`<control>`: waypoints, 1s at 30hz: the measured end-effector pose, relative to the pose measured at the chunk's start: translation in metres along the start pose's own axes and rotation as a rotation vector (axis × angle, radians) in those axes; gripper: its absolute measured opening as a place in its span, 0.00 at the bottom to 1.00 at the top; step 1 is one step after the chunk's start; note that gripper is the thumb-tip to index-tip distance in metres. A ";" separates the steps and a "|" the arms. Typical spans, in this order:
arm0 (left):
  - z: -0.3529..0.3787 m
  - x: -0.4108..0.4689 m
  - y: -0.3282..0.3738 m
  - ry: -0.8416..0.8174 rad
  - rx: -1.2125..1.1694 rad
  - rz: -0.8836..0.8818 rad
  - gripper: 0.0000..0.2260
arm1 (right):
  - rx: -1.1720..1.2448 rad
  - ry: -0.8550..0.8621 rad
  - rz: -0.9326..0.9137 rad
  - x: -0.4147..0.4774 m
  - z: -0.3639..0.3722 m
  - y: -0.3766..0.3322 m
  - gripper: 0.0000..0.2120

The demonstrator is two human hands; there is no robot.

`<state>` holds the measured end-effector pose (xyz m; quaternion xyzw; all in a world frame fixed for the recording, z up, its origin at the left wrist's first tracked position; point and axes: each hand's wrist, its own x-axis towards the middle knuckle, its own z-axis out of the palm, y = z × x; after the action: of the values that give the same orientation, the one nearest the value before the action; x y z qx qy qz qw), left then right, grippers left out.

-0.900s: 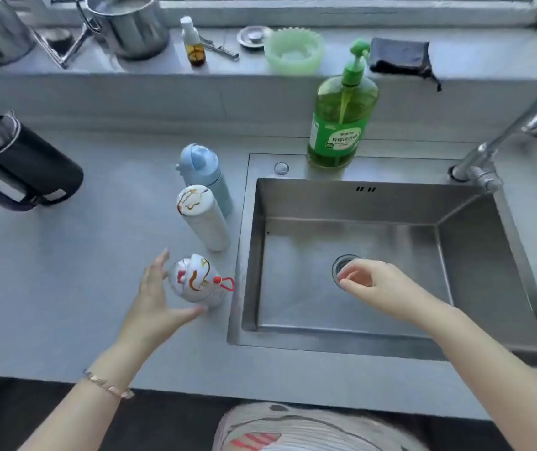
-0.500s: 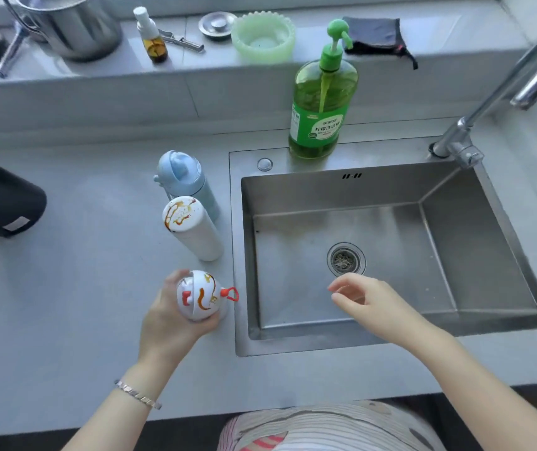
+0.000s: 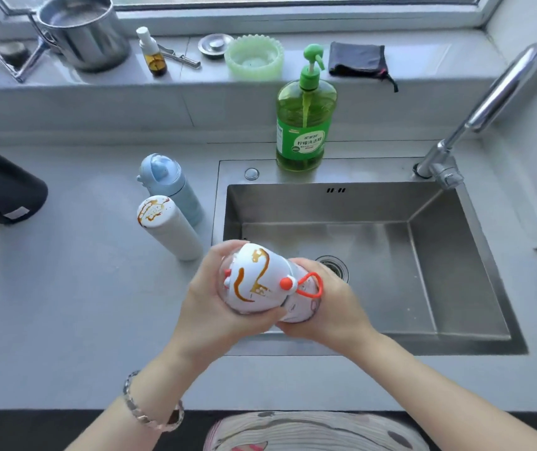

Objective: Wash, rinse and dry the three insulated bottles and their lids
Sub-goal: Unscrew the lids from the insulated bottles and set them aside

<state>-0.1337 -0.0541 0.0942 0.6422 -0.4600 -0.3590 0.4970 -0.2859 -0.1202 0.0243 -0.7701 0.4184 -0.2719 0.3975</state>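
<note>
uncap | your L hand [image 3: 208, 309] grips stained lid [image 3: 254, 281], R hand [image 3: 330, 309] grips bottle body [image 3: 296, 312] | over sink [image 3: 325, 203] front-left, axis lid-end twd you

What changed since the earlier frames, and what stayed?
The left hand took the red-looped bottle off the counter and carried it right, over the sink edge; the right hand came over and gripped it too. The blue bottle and tall white bottle stayed standing.

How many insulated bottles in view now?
3. Blue bottle and stained white bottle stand on the counter left of the sink; red-trimmed bottle is gripped by left hand and right hand over it.
</note>
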 end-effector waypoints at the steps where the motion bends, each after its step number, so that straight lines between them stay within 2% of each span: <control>1: 0.014 -0.001 0.003 0.021 0.003 -0.016 0.30 | -0.038 0.062 -0.013 -0.004 -0.007 0.006 0.29; 4: 0.061 -0.006 0.009 0.132 -0.047 -0.114 0.30 | -0.090 0.211 -0.002 -0.014 -0.026 0.021 0.26; 7: 0.095 -0.006 0.020 0.231 -0.104 -0.249 0.29 | -0.100 0.286 0.068 -0.021 -0.041 0.034 0.29; 9: 0.096 -0.004 0.026 0.099 0.021 -0.268 0.31 | -0.093 0.281 0.130 -0.026 -0.050 0.042 0.32; 11: 0.082 -0.001 0.031 -0.123 0.170 -0.187 0.42 | -0.053 0.255 0.145 -0.029 -0.059 0.050 0.33; 13: 0.058 0.008 0.036 -0.351 0.392 -0.022 0.54 | 0.024 0.216 0.168 -0.030 -0.069 0.055 0.33; 15: 0.040 0.024 0.035 -0.494 0.671 0.370 0.54 | 0.055 0.150 0.144 -0.029 -0.075 0.058 0.33; 17: 0.036 0.038 0.032 -0.556 0.867 0.806 0.46 | 0.064 0.044 0.125 -0.028 -0.078 0.057 0.33; 18: 0.039 0.042 0.030 -0.586 0.914 0.949 0.41 | 0.065 -0.014 0.120 -0.028 -0.079 0.057 0.34; 20: 0.045 0.045 0.027 -0.625 0.947 1.136 0.30 | 0.028 -0.092 0.092 -0.028 -0.078 0.057 0.35; 22: 0.046 0.044 0.021 -0.645 0.935 1.203 0.23 | 0.001 -0.105 0.044 -0.030 -0.075 0.059 0.36; 24: 0.041 0.040 0.011 -0.603 0.896 1.113 0.21 | -0.013 -0.100 0.016 -0.035 -0.071 0.060 0.33; 25: 0.039 0.036 0.003 -0.547 0.846 1.001 0.22 | -0.029 -0.099 0.021 -0.037 -0.070 0.061 0.33; 28: 0.028 0.019 -0.024 -0.323 0.646 0.556 0.24 | -0.137 -0.135 0.160 -0.042 -0.069 0.068 0.35; 30: 0.021 0.006 -0.046 -0.202 0.609 0.303 0.26 | -0.214 -0.207 0.295 -0.043 -0.070 0.074 0.38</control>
<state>-0.1400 -0.0623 0.0443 0.6468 -0.6826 -0.1895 0.2824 -0.3919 -0.1346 -0.0043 -0.7620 0.5101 -0.0844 0.3899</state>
